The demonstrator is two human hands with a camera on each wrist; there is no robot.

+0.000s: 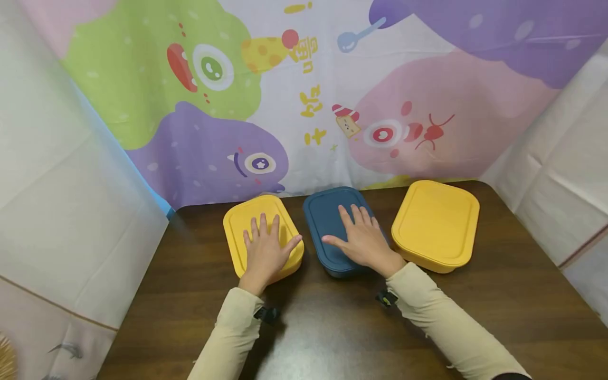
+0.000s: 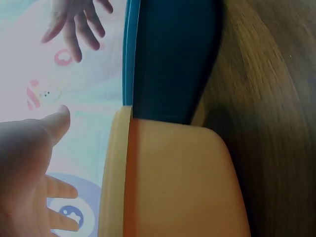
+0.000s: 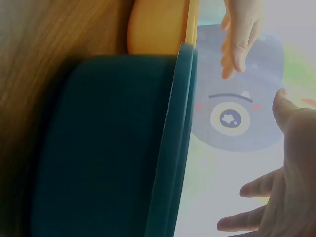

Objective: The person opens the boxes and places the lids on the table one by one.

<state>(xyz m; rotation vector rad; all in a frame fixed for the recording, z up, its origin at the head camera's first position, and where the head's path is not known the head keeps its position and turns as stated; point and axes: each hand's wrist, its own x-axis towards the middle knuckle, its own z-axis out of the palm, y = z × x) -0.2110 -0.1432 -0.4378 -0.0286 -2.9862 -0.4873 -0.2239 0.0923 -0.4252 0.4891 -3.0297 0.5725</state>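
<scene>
Three lidded boxes stand in a row. My left hand (image 1: 263, 253) is held over the left yellow box (image 1: 236, 226), fingers spread. Over the blue box (image 1: 326, 210) in the middle is my right hand (image 1: 364, 241), its fingers also straight and thumb out to the left. Both wrist views show a gap between palm and lid: the yellow box's side (image 2: 182, 173) stands apart from the left hand (image 2: 29, 158), and the blue box's side (image 3: 103, 138) from the right hand (image 3: 291, 173). Neither hand holds anything. All the lids sit on their boxes, hiding any contents.
At the right stands another yellow box (image 1: 436, 224), near the right wrist. The boxes rest toward the far edge of a dark wooden table (image 1: 328, 327). A cloth printed with cartoon monsters (image 1: 328, 105) hangs behind, and pale fabric walls (image 1: 62, 158) flank both sides.
</scene>
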